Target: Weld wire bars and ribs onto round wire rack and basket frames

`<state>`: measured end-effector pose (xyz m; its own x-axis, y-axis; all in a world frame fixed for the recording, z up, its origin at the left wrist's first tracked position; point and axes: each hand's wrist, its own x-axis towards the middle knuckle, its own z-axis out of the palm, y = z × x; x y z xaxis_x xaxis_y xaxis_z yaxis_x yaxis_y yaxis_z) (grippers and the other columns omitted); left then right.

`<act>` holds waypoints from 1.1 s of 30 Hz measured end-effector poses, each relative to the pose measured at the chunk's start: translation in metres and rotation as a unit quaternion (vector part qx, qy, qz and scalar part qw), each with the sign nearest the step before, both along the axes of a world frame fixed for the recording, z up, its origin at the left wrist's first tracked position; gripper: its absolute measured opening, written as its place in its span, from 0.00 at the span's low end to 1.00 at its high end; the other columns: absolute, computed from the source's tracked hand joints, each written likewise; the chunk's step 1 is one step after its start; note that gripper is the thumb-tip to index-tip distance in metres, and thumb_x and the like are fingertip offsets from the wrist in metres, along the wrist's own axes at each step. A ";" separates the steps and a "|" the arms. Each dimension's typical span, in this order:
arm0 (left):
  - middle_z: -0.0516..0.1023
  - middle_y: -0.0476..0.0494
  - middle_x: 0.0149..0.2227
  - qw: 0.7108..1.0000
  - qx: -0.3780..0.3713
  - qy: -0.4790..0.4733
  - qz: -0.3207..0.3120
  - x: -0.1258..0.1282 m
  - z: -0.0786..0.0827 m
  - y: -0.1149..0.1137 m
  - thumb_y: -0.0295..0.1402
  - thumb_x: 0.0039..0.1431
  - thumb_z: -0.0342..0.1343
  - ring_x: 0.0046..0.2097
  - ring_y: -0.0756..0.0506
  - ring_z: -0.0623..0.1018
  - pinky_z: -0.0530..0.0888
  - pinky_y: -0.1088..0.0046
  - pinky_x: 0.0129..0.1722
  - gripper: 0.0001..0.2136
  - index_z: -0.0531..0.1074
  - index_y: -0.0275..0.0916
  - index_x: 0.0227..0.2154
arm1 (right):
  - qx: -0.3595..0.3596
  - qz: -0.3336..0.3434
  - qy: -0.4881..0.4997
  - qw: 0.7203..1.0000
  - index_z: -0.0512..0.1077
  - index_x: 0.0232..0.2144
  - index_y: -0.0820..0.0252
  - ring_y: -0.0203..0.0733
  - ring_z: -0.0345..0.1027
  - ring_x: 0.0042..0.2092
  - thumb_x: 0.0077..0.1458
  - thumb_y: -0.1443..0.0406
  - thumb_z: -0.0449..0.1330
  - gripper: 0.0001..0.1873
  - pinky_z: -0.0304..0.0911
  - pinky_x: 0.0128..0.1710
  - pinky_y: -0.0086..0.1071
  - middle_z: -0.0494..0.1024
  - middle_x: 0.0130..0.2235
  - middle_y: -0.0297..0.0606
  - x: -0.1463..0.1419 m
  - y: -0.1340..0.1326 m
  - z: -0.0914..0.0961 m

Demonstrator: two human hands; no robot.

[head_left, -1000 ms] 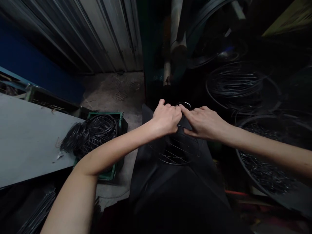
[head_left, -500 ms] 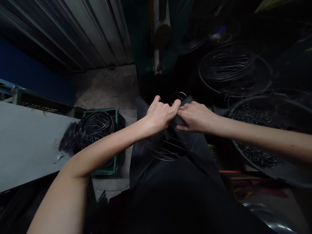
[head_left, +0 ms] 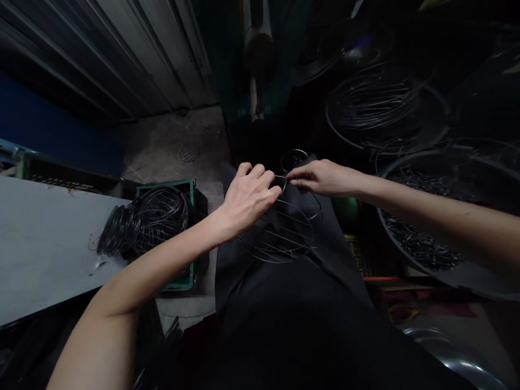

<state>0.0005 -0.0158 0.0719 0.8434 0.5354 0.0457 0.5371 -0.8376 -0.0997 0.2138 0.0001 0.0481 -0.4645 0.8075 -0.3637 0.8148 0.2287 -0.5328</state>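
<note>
A round wire rack (head_left: 280, 252) with straight cross wires rests on the dark cloth over my lap. My left hand (head_left: 247, 197) curls over its far-left part, the fingers hiding where they grip. My right hand (head_left: 314, 177) pinches a thin bent wire (head_left: 285, 183) between thumb and fingertips at the far side; whether this wire is joined to the rack I cannot tell. Just beyond the hands is a small metal ring (head_left: 294, 158), with a dark inside.
Left, a green crate (head_left: 194, 216) holds black wire coils (head_left: 158, 214) beside a pale board (head_left: 49, 238). Right are a basin (head_left: 385, 238) of small metal pieces and a container (head_left: 331, 122) of wire rings. A machine rod (head_left: 255, 89) stands ahead.
My hands have moved apart: the left shifted slightly left, the right moved a little up. More of the rack and the wire between my hands now shows.
</note>
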 end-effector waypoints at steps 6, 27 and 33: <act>0.69 0.48 0.24 0.996 -0.064 -0.018 -0.054 -0.002 -0.004 0.000 0.28 0.63 0.45 0.33 0.47 0.65 0.58 0.67 0.34 0.10 0.67 0.37 0.28 | -0.150 -0.081 0.164 0.972 0.73 0.45 0.60 0.36 0.66 0.26 0.58 0.54 0.48 0.22 0.61 0.29 0.31 0.74 0.27 0.35 0.000 -0.010 -0.009; 0.71 0.46 0.29 0.989 -0.128 0.045 -0.053 -0.022 -0.014 0.007 0.21 0.60 0.44 0.33 0.47 0.67 0.61 0.71 0.33 0.10 0.70 0.37 0.33 | -0.083 -0.017 0.074 0.994 0.72 0.51 0.56 0.41 0.71 0.34 0.60 0.55 0.46 0.24 0.64 0.37 0.33 0.77 0.30 0.35 -0.003 -0.017 -0.020; 0.74 0.47 0.29 0.984 -0.164 -0.021 -0.060 -0.023 -0.033 0.038 0.25 0.61 0.46 0.35 0.48 0.70 0.63 0.73 0.34 0.09 0.72 0.38 0.34 | -0.104 -0.042 0.090 0.990 0.72 0.48 0.58 0.37 0.64 0.25 0.58 0.53 0.47 0.25 0.62 0.28 0.31 0.72 0.24 0.32 -0.008 0.009 -0.033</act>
